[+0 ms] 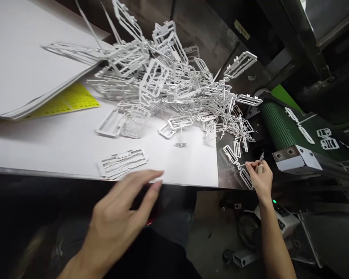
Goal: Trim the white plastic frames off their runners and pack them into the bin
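Observation:
My left hand (120, 215) is held in front of the table edge, empty, with thumb and fingers apart. Just beyond its fingertips lies a small stack of white plastic frames (123, 162). My right hand (261, 178) is closed around a small metal-tipped tool (260, 164) with a pale handle; its exact kind is unclear. Beside that thumb is a white moulded piece with two frames on a runner (237, 164), its side stem reaching the fingertips. Whether the fingers also pinch the stem I cannot tell. A large tangled heap of similar mouldings (174, 81) spreads behind both hands.
A green conveyor belt (302, 120) carrying more white mouldings runs at the right, with a metal end block (296, 158) near my right hand. White sheets (31, 50) and a yellow printed sheet (66, 101) lie at the left. A machine (282, 219) stands below.

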Demonstrator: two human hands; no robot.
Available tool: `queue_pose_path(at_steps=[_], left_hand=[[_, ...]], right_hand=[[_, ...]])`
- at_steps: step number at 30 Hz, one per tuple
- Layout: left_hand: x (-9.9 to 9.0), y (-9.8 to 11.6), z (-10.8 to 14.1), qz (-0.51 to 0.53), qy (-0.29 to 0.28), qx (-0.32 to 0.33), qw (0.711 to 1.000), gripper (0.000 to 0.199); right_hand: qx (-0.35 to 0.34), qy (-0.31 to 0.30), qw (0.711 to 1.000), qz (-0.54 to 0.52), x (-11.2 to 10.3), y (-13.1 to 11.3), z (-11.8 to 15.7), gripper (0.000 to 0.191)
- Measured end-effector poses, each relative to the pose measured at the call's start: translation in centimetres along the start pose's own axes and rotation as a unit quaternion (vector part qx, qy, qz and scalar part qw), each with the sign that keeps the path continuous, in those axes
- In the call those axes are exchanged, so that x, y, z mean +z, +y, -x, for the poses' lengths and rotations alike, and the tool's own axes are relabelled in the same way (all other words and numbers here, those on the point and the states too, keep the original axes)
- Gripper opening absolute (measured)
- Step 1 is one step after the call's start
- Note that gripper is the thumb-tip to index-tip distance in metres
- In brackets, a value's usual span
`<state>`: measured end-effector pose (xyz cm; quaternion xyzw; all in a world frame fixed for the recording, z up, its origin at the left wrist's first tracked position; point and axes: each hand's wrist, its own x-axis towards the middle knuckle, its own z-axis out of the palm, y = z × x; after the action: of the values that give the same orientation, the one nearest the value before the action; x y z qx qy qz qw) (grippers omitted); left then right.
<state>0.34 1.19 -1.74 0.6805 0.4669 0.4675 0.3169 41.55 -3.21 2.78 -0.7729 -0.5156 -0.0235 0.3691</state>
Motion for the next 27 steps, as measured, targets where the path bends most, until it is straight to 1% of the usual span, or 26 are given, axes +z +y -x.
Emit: queue_pose_path(at_steps=[1,2,3,4,5,6,7,8,9,10,11,12,13,15,16,17,18,20,21,24,27], left_hand=[[0.4,0.5,0.3,0.074,-0.048,-0.064,0.994,0.024],[0.7,0.8,0.5,0.148,-0.098,-0.136,0.975,0.032],[1.0,1.1,0.4,0.220,-0.142,-0.206,0.943,0.042],[1.2,1.2,0.2,0.290,-0.174,-0.264,0.903,0.054],[1.5,1.3,-0.1,0.355,-0.194,-0.305,0.862,0.064],[1.6,1.4,-0.6,0.409,-0.205,-0.330,0.826,0.071],[1.7,1.4,-1.0,0.449,-0.211,-0.343,0.798,0.073],[1.8,1.4,-1.4,0.472,-0.216,-0.350,0.780,0.070],[1.8,1.4,-1.6,0.479,-0.216,-0.352,0.774,0.063],[1.6,1.4,-1.7,0.477,-0.214,-0.351,0.777,0.055],[1.4,1.3,-1.8,0.470,-0.206,-0.352,0.783,0.048],[1.1,1.2,-1.7,0.465,-0.194,-0.355,0.788,0.042],[0.6,1.0,-1.5,0.464,-0.176,-0.361,0.790,0.039],[-0.3,0.4,-1.0,0.477,-0.136,-0.385,0.778,0.035],[-0.8,0.1,-0.8,0.484,-0.117,-0.403,0.768,0.035],[-1.2,-0.2,-0.7,0.490,-0.097,-0.421,0.757,0.035],[-1.5,-0.5,-0.6,0.496,-0.079,-0.436,0.747,0.035],[-1.9,-0.7,-0.5,0.501,-0.057,-0.455,0.734,0.035],[-2.0,-0.7,-0.6,0.501,-0.053,-0.458,0.732,0.036],[-2.0,-0.4,-0.8,0.499,-0.051,-0.457,0.734,0.036],[-2.1,-0.4,-0.8,0.497,-0.050,-0.437,0.748,0.035]], right_hand=[[-0.009,-0.010,1.000,-0.024,0.0,-1.2,0.5,0.049],[-0.022,-0.022,0.998,-0.050,0.0,-2.7,1.1,0.047],[-0.037,-0.037,0.996,-0.076,0.0,-4.3,1.9,0.044],[-0.056,-0.058,0.991,-0.103,0.0,-6.0,2.8,0.041],[-0.080,-0.086,0.984,-0.133,0.0,-7.7,3.6,0.037],[-0.102,-0.124,0.974,-0.159,0.1,-9.3,4.5,0.033],[-0.118,-0.166,0.962,-0.183,0.3,-10.7,5.2,0.030],[-0.126,-0.209,0.949,-0.202,0.5,-11.9,5.8,0.028],[-0.127,-0.246,0.937,-0.214,0.7,-12.9,6.3,0.026],[-0.121,-0.269,0.929,-0.221,0.8,-13.7,6.7,0.025],[-0.112,-0.275,0.928,-0.226,0.9,-14.1,6.9,0.024],[-0.100,-0.263,0.932,-0.228,0.8,-14.4,7.0,0.024],[-0.088,-0.235,0.940,-0.230,0.7,-14.4,6.9,0.024],[-0.054,-0.173,0.955,-0.233,0.2,-14.0,6.7,0.025],[-0.031,-0.167,0.957,-0.235,-0.1,-13.6,6.5,0.025],[-0.004,-0.183,0.954,-0.239,-0.2,-13.1,6.4,0.025],[0.026,-0.215,0.945,-0.245,-0.4,-12.7,6.4,0.026],[0.086,-0.279,0.918,-0.267,-0.4,-12.1,6.5,0.029],[0.108,-0.295,0.907,-0.282,-0.4,-12.0,6.6,0.030],[0.144,-0.299,0.887,-0.321,-0.2,-12.3,7.1,0.031],[0.148,-0.299,0.880,-0.339,-0.1,-12.8,7.1,0.032]])
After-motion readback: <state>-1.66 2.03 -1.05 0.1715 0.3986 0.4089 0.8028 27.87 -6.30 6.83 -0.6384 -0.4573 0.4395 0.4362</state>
